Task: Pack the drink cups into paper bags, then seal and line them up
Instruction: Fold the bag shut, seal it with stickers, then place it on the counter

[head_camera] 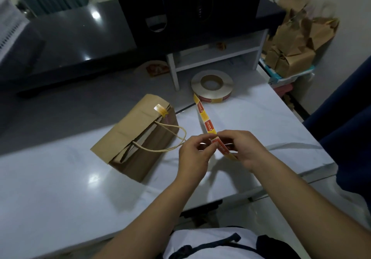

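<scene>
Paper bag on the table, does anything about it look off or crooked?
Yes. On the paper bag, the folded flap is held by one sticker at its far end only, and its tip looks lifted. The near end gapes, with the twine handles poking out.

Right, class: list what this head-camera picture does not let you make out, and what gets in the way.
1. Head view: contents of the paper bag, hidden by its folded top and walls.
2. Head view: wording on the sticker strip, too small and blurred.
3. Head view: number of brown bags piled far right, smeared by blur.
</scene>
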